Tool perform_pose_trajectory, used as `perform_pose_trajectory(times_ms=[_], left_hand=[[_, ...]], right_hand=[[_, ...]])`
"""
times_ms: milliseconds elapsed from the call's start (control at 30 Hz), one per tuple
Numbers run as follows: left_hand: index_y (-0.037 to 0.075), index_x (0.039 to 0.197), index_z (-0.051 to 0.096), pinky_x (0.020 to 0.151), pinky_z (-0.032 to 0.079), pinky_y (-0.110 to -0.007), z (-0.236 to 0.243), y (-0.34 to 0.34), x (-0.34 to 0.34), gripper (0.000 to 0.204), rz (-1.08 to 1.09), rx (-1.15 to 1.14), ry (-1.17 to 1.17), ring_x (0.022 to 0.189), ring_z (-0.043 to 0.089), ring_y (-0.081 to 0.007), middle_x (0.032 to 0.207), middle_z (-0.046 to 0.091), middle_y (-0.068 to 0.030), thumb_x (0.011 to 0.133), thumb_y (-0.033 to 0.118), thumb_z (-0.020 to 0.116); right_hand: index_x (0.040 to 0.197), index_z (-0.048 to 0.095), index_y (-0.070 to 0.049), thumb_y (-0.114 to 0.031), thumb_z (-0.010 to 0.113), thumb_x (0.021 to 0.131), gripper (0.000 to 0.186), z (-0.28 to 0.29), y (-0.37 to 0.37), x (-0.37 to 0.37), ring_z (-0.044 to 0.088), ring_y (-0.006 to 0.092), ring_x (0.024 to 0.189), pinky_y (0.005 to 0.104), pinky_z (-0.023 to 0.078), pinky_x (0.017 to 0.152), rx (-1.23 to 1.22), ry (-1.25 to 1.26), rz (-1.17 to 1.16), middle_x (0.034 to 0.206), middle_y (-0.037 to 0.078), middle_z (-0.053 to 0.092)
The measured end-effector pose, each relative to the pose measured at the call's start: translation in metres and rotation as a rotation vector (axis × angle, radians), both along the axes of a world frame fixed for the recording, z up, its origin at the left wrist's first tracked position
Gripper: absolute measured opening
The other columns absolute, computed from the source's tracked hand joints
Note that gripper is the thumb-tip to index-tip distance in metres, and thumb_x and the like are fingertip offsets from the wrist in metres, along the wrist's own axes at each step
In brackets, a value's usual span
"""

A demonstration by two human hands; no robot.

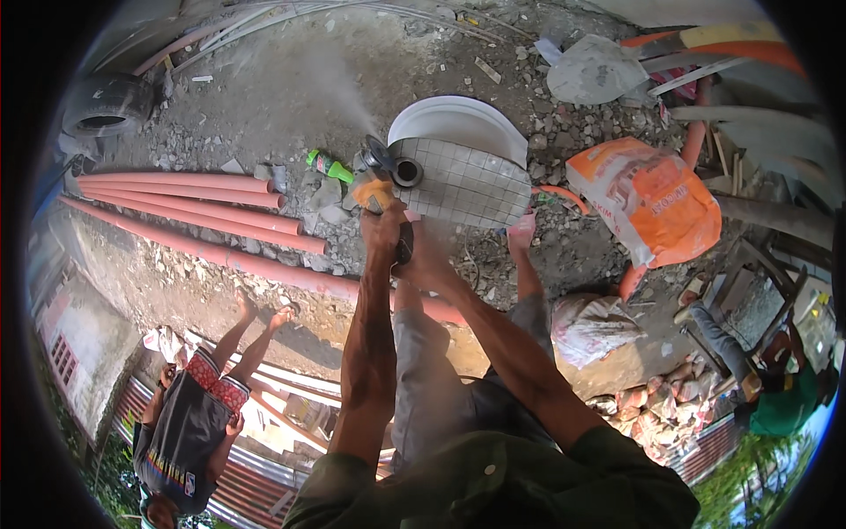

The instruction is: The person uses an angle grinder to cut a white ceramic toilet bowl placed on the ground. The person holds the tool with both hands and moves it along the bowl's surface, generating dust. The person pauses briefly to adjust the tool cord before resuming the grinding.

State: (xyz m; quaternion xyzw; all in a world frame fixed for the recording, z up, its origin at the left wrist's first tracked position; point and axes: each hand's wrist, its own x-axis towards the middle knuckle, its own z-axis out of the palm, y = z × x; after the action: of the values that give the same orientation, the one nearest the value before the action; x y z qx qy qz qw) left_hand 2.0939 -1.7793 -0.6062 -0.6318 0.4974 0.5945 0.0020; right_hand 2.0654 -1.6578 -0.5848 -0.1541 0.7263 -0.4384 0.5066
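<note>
An angle grinder with an orange and dark body is gripped in both my hands. My left hand is wrapped round its body, and my right hand is closed on the rear part; the fingers partly hide the tool. Its disc is beside a short dark grey ring, and pale dust sprays up and leftward from there. Whether disc and ring touch, I cannot tell. The ring is at the left edge of a rounded grey panel with a grid pattern, in front of a white basin.
A green bottle lies left of the grinder. Several orange-red pipes stretch across the ground at left. An orange and white sack lies right, a whitish sack nearer. One person stands lower left; another is lower right.
</note>
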Motion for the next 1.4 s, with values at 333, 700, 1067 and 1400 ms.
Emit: perform_pose_trajectory(times_ms=[333, 700, 1067, 1400], left_hand=[[0.001, 0.105, 0.066, 0.062, 0.049, -0.03, -0.004, -0.003, -0.004, 0.033, 0.078, 0.053, 0.005, 0.07, 0.06, -0.0133, 0.085, 0.065, -0.0042, 0.078, 0.018, 0.073], [-0.001, 0.099, 0.065, 0.061, 0.048, -0.03, -0.005, 0.013, 0.003, 0.029, 0.06, 0.011, 0.009, 0.067, 0.059, -0.0135, 0.079, 0.063, -0.0036, 0.075, 0.014, 0.074], [0.003, 0.112, 0.062, 0.065, 0.049, -0.028, 0.014, 0.023, 0.026, 0.032, 0.14, 0.035, 0.206, 0.078, 0.06, -0.0119, 0.091, 0.064, -0.0039, 0.087, 0.021, 0.07], [0.002, 0.111, 0.062, 0.068, 0.05, -0.029, 0.01, 0.006, 0.018, 0.035, 0.166, 0.115, 0.011, 0.079, 0.061, -0.0138, 0.092, 0.064, -0.0035, 0.082, 0.018, 0.071]], right_hand=[[0.124, 0.035, 0.006, -0.021, 0.082, 0.063, 0.082, -0.006, -0.002, -0.001, 0.058, 0.0506, 0.099, 0.0528, 0.051, 0.083, -0.001, -0.003, 0.015, 0.103, 0.032, 0.059], [0.122, 0.039, 0.006, -0.019, 0.085, 0.061, 0.081, -0.006, 0.012, 0.006, 0.057, 0.0493, 0.103, 0.0538, 0.051, 0.083, -0.059, 0.021, -0.041, 0.111, 0.03, 0.053], [0.122, 0.035, 0.004, -0.018, 0.082, 0.065, 0.077, 0.017, 0.018, 0.009, 0.06, 0.0514, 0.099, 0.0549, 0.052, 0.081, 0.014, -0.047, 0.053, 0.123, 0.038, 0.044], [0.126, 0.031, 0.01, -0.016, 0.084, 0.064, 0.085, 0.015, 0.004, 0.005, 0.06, 0.0513, 0.101, 0.0533, 0.051, 0.084, 0.0, 0.02, 0.096, 0.103, 0.035, 0.058]])
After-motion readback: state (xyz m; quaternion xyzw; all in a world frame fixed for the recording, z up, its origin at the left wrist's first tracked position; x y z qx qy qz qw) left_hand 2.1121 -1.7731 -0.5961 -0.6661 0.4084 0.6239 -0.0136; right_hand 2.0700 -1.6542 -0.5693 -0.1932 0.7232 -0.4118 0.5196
